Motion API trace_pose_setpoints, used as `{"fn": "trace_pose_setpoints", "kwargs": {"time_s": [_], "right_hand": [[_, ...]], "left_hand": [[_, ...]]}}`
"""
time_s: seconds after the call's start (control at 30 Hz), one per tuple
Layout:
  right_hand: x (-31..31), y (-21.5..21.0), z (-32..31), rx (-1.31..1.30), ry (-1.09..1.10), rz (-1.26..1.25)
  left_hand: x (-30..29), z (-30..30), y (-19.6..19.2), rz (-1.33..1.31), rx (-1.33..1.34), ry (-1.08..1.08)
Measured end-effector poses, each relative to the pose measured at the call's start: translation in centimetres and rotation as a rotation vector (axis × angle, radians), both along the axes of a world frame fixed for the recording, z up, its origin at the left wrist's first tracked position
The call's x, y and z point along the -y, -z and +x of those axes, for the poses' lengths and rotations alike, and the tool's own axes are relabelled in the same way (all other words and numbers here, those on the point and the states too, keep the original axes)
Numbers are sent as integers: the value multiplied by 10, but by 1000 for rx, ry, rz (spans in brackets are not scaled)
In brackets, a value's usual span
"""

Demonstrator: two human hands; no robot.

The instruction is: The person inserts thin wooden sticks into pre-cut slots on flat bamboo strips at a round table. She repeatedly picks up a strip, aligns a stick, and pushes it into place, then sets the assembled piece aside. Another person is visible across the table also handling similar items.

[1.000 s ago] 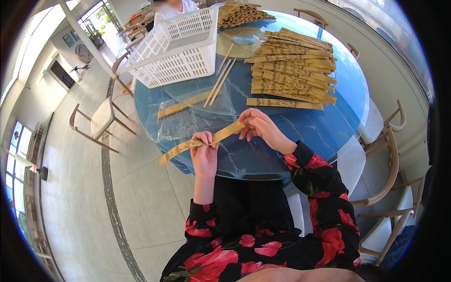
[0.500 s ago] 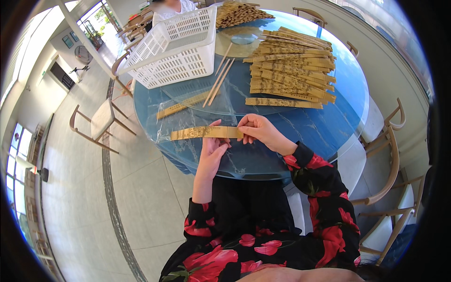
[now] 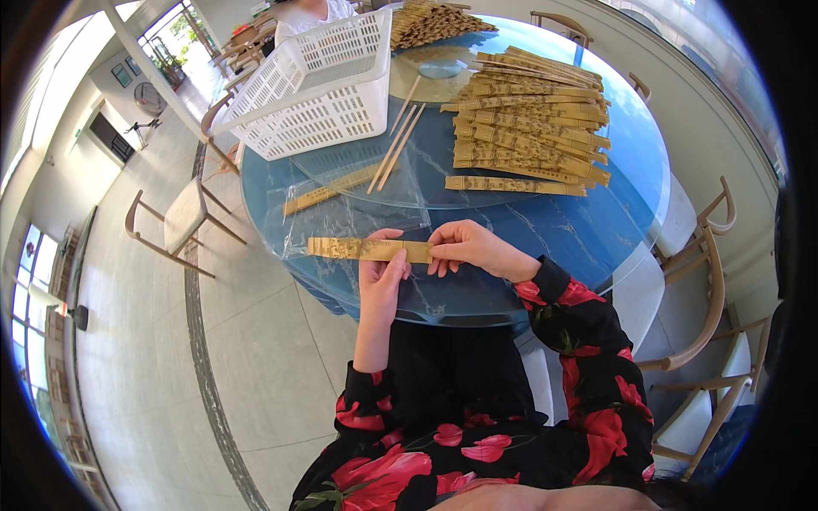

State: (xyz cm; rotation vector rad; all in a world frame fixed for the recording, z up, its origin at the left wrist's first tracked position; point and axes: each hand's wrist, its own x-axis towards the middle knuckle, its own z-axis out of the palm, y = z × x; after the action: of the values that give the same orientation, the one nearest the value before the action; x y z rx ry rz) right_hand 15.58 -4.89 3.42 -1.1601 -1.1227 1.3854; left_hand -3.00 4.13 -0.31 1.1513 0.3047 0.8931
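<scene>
Compared with the frames a moment ago, the flat bamboo strip is being held level instead of slanting down to the left, and it is being kept above the near edge of the round blue glass-topped table. At the far left, a wooden chair is standing beside the table, and a white plastic basket is resting on the glass behind. A clear plastic sleeve is lying under and just beyond the strip, with a second strip inside it. The left hand is being closed around the strip near its middle, thumb on top and fingers underneath. The right hand is being pinched together on the strip's right end. Thin sticks are lying near the centre of the table. To the right, a stack of similar strips is piled well apart from the hands. The held strip is judged to be light, stiff and thin, liable to snap or splinter if bent, so its flat faces near both ends are judged the safest places to grip.
</scene>
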Motion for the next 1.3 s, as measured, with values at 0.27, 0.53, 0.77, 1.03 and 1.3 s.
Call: {"fn": "trace_pose_setpoints", "kwargs": {"time_s": [0.27, 0.53, 0.77, 1.03, 1.3], "right_hand": [[0, 0, -1, 37, -5, 37], [2, -2, -1, 63, -113, 1], [2, 3, 1, 50, -39, -44], [3, 0, 2, 90, -46, -68], [1, 7, -1, 181, 11, 33]], "left_hand": [[0, -1, 5, 109, -105, 30], [6, 0, -2, 190, -153, 81], [6, 0, -1, 237, -173, 72], [3, -2, 1, 189, -174, 120], [4, 1, -1, 175, -179, 91]]}}
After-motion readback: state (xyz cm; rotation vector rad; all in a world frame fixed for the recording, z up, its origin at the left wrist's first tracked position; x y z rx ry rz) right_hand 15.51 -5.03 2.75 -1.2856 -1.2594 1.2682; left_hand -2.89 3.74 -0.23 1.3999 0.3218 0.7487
